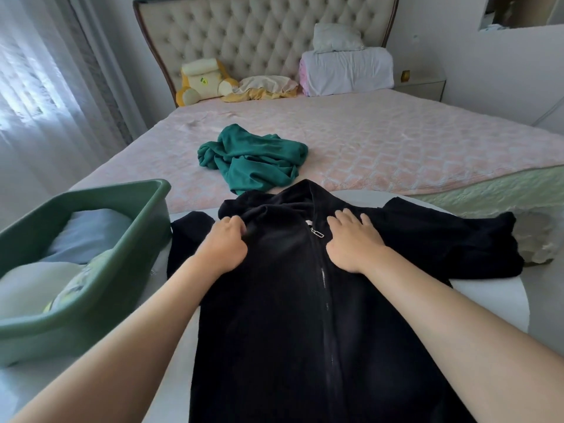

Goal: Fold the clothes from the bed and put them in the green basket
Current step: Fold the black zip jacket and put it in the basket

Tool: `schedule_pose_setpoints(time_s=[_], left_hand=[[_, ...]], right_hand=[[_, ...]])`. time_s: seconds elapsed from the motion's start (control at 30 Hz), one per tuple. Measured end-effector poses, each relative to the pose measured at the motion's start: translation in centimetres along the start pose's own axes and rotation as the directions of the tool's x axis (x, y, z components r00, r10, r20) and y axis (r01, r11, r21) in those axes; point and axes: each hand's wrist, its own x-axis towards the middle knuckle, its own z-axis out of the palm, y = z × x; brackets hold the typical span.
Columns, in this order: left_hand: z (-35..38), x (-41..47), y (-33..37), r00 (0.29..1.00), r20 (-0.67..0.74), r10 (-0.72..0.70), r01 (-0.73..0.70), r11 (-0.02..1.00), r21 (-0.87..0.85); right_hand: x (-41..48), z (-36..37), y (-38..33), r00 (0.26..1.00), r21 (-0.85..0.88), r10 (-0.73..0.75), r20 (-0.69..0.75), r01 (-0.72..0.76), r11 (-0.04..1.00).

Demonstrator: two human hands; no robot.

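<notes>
A black zip-up jacket (274,315) lies spread front-up on a white table (476,303), sleeves out to both sides. My left hand (227,242) sits left of the zipper near the collar, its fingers curled into the black fabric. My right hand (351,239) presses flat on the chest, right of the zipper. A crumpled teal garment (253,160) lies on the pink bed (396,141) beyond the jacket. The green basket (100,288) stands at the left and holds folded light-blue and pale clothes.
Pillows (348,70), a yellow plush toy (198,82) and a tufted headboard are at the far end of the bed. Curtains hang at the left. A nightstand (424,87) is at the far right.
</notes>
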Motion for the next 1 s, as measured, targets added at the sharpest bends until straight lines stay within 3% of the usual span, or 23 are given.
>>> schedule_pose_setpoints(time_s=[0.13, 0.2, 0.4, 0.53, 0.6, 0.7, 0.8, 0.9, 1.0], left_hand=[[-1.6, -2.2, -3.1, 0.975, 0.081, -0.205, 0.194, 0.973, 0.125], [-2.1, -3.2, -4.2, 0.965, 0.124, -0.231, 0.201, 0.956, 0.215], [-3.1, -4.5, -5.3, 0.970, 0.198, -0.142, 0.134, 0.989, 0.054], [-3.6, -4.5, -4.4, 0.998, 0.060, -0.006, 0.009, 0.999, -0.049], [-4.3, -4.6, -4.1, 0.996, -0.061, 0.066, -0.065, 0.998, 0.026], [-6.0, -4.7, -3.7, 0.984, -0.141, 0.109, -0.094, 0.990, 0.109], [-8.1, -4.7, -3.4, 0.995, -0.098, 0.023, 0.007, 0.956, 0.295], [-9.5, -4.9, -2.4, 0.998, 0.002, -0.067, 0.059, 0.892, 0.449], [-10.5, -5.0, -2.3, 0.989, 0.111, -0.097, 0.049, 0.926, 0.375]], right_hand=[[0.5, -0.5, -5.8, 0.963, 0.090, -0.246, -0.114, 0.257, 0.962], [0.4, -0.2, -8.8, 0.931, 0.143, -0.326, -0.166, 0.350, 0.926], [1.7, -0.7, -13.8, 0.912, 0.249, -0.397, -0.107, 0.411, 0.877], [2.7, -2.1, -14.9, 0.902, 0.282, -0.423, -0.086, 0.429, 0.858], [3.0, -2.6, -15.4, 0.894, 0.312, -0.442, -0.074, 0.442, 0.841], [3.8, -3.2, -15.8, 0.911, 0.416, -0.342, -0.229, 0.410, 0.812], [4.4, -3.8, -15.0, 0.919, 0.475, -0.150, -0.365, 0.323, 0.818], [4.6, -3.2, -14.1, 0.936, 0.453, -0.115, -0.334, 0.266, 0.851], [4.4, -2.4, -14.0, 0.950, 0.438, -0.088, -0.299, 0.218, 0.872]])
